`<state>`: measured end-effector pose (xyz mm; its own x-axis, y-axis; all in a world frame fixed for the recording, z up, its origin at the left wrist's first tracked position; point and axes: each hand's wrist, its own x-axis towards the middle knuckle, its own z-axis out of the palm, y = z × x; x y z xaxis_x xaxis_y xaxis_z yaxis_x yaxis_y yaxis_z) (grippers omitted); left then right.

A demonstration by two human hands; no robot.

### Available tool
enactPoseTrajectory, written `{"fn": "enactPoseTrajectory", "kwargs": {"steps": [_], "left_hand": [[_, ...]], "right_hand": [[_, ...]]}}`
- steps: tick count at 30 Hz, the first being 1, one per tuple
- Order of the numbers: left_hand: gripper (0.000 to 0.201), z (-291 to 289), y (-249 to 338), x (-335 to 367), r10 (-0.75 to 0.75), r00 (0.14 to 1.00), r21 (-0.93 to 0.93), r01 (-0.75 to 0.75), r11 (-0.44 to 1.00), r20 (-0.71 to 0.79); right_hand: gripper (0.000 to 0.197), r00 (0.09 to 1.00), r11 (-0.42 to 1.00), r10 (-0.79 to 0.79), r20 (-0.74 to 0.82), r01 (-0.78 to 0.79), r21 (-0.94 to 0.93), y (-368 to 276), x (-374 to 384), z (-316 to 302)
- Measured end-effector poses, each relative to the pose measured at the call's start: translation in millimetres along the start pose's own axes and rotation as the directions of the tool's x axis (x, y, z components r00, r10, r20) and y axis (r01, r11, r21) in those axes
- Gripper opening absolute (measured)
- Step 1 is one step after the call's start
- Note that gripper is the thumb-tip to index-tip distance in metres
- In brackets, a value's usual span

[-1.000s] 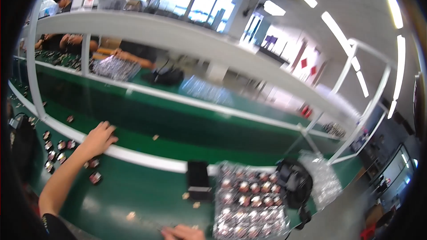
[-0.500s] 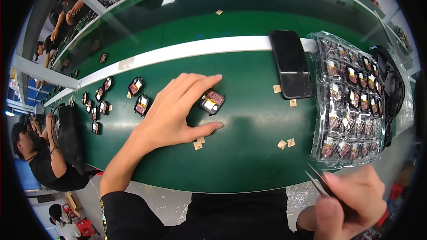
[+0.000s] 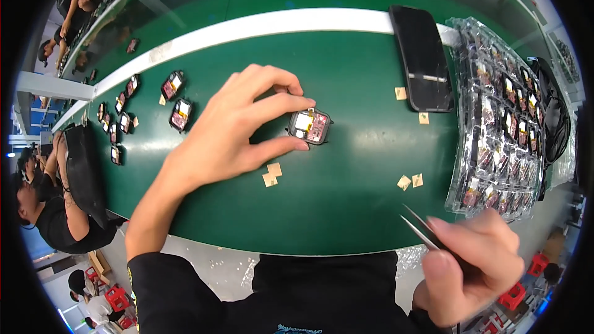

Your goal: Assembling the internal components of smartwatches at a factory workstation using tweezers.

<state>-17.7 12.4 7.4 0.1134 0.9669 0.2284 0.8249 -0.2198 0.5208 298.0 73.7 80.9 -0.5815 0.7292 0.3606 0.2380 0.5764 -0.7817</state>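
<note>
A small square electronic module [image 3: 312, 126], black-framed with a red circuit board and a white block, lies on the green table [image 3: 346, 204]. My left hand [image 3: 241, 120] grips it by its edges, thumb on the near side and fingers on the far side. At the lower right, my right hand [image 3: 473, 260] pinches a pair of tweezers [image 3: 419, 229], whose tips are parted with nothing between them. Two small tan squares [image 3: 271, 175] lie below my left hand. Another pair of tan squares [image 3: 409, 182] lies just beyond the tweezer tips.
Several similar modules [image 3: 180, 115] are spread at the left. A black phone [image 3: 422, 55] leans over the white rail [image 3: 297, 21]. Stacked clear plastic trays [image 3: 458, 167] full of modules stand at right, beside a black cable [image 3: 557, 124]. A person [image 3: 55, 204] sits at the left.
My left hand has closed its fingers and thumb on the module, which is now turned. The right hand and tweezers have moved a little up and left. The whole view has shifted.
</note>
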Motion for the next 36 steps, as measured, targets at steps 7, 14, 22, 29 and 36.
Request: {"fn": "enactPoseTrajectory", "kwargs": {"steps": [7,14,22,29,36], "left_hand": [[0.056,9,6,-5,0.083,0.988,-0.186,-0.058,0.981,0.129],[0.061,15,7,-5,0.080,0.987,-0.172,-0.055,0.984,0.143],[0.064,15,3,-3,0.089,0.988,-0.162,-0.068,0.984,0.130],[0.067,13,1,-1,0.098,0.984,-0.149,-0.076,0.986,0.148],[0.069,12,9,1,0.030,0.988,-0.111,-0.013,0.994,0.154]], "right_hand": [[0.027,0.996,0.980,-0.007,0.087,-0.011,0.197,61,5,48],[0.023,0.994,0.983,0.003,0.106,-0.023,0.184,81,7,67],[0.024,0.981,0.993,0.042,0.192,-0.062,0.102,78,11,71],[0.026,0.986,0.995,0.017,0.163,-0.032,0.091,79,11,73],[0.028,0.992,0.997,0.004,0.130,-0.014,0.076,78,7,71]]}}
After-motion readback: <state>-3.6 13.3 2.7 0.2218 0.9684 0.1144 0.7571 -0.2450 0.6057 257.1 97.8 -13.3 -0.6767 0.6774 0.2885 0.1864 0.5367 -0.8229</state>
